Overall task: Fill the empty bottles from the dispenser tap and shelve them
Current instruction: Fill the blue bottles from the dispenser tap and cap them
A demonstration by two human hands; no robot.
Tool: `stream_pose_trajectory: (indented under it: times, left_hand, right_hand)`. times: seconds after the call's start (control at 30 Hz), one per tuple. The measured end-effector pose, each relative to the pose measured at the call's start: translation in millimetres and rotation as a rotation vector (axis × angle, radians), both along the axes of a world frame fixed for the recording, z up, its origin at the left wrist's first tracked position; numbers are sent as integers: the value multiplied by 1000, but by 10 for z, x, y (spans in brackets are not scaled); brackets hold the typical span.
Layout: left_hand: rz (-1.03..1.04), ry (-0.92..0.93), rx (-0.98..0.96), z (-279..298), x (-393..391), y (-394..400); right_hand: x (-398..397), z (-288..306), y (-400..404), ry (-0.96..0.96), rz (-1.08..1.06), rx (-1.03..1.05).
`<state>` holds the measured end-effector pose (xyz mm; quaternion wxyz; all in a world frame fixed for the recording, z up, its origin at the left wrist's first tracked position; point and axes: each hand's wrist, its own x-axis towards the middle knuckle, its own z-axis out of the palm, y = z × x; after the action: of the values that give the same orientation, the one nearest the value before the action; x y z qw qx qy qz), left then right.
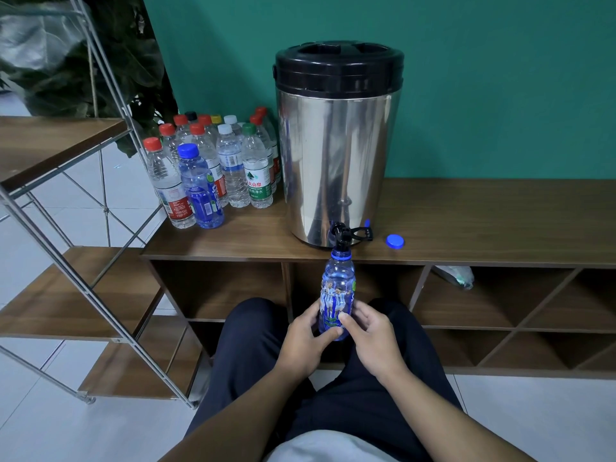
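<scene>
A blue uncapped bottle (336, 291) with a striped picture label stands upright under the black tap (343, 236) of a steel dispenser (336, 145) with a black lid. My left hand (305, 341) and my right hand (371, 335) both grip the bottle's lower part from either side. Its mouth sits right at the tap spout. The bottle's blue cap (395, 241) lies on the wooden bench top (483, 221) to the right of the tap. Several capped bottles (213, 165) stand clustered left of the dispenser.
A metal-framed rack with wooden shelves (60, 295) stands at the left. The bench has open cubbies (493, 298) below, one holding a crumpled plastic bag (456, 275). My knees in dark trousers are just under the bottle. A dark-leaved plant (100, 61) rises behind the rack.
</scene>
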<state>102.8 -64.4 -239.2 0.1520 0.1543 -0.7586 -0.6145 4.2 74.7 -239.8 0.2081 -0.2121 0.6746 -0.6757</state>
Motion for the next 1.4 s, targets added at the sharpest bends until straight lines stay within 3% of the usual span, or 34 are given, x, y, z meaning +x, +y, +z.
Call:
stream_pose_trajectory:
  times: [1.4]
  left_hand:
    - [8, 17, 51, -10, -11, -4]
  right_hand:
    - [13, 0, -9, 0, -4, -18]
